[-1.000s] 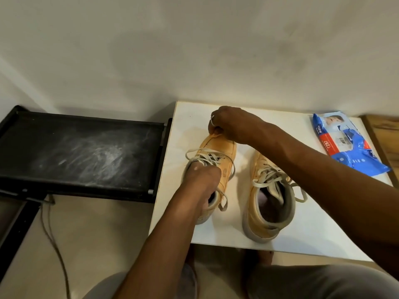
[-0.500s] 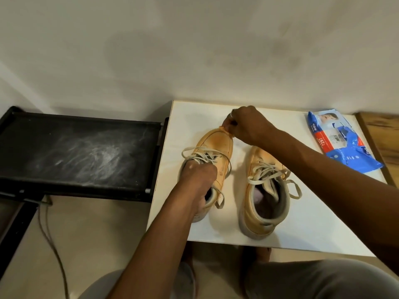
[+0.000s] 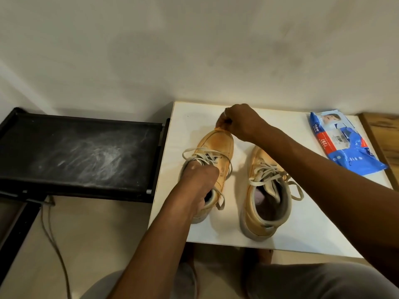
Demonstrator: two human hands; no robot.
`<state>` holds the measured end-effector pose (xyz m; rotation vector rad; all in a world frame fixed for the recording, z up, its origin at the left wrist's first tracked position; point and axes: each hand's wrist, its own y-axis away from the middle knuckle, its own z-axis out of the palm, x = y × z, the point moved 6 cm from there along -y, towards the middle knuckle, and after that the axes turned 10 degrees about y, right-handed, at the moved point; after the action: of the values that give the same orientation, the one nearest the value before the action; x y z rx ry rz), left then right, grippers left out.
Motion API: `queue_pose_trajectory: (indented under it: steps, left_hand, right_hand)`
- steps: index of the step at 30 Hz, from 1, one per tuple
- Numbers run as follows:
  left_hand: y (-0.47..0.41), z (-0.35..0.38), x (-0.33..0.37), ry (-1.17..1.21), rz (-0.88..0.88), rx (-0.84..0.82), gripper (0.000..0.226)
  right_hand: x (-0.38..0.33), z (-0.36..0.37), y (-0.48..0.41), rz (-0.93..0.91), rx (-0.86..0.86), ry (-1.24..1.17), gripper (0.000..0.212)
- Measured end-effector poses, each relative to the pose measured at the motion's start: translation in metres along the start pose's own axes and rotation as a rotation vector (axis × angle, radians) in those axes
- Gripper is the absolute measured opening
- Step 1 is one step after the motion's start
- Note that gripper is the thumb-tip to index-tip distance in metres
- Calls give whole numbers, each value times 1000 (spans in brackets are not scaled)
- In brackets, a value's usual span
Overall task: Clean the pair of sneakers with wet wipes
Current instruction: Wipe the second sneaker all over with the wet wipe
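Two tan sneakers with pale laces stand on a white table (image 3: 306, 229), toes toward the wall. My left hand (image 3: 198, 180) grips the left sneaker (image 3: 218, 145) at its collar, fingers inside the opening. My right hand (image 3: 239, 121) is closed at that sneaker's toe tip, pinching a small orange-stained wipe (image 3: 220, 127) against it; most of the wipe is hidden by the fingers. The right sneaker (image 3: 263, 203) stands free beside it, partly crossed by my right forearm. A blue pack of wet wipes (image 3: 343, 143) lies at the table's far right.
A black dusty tray-like shelf (image 3: 82, 152) sits left of the table, touching its edge. A cable (image 3: 54, 240) trails on the floor below it. A wooden surface (image 3: 384, 130) borders the table on the right. The wall is close behind.
My right hand has slid with the wipe from the left side of the sneaker's toe round to its front tip. My left hand keeps its hold on the collar.
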<state>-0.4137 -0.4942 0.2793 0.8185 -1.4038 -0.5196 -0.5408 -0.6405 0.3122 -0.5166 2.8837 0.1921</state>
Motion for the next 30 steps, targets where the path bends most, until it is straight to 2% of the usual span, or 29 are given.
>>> queue_pose_trajectory:
  steps: [5, 8, 14, 20, 27, 30]
  left_hand:
    - [-1, 1, -1, 12, -61, 10, 41]
    - [-2, 1, -2, 38, -74, -3, 39]
    - [0, 0, -1, 100, -16, -22, 31]
    - [4, 0, 2, 109, -26, -36, 23]
    - [10, -2, 6, 153, -12, -76, 28]
    - [11, -11, 12, 239, -15, -90, 37]
  right_hand:
    - [-38, 3, -9, -253, -133, 196, 29]
    - [-48, 1, -3, -332, -117, 283, 30]
    - [-8, -7, 12, -17, 0, 133, 21]
    - [6, 0, 40, 224, 23, -61, 9]
    - [2, 8, 60, 232, -141, -145, 3]
    - [6, -2, 66, 229, -72, -209, 6]
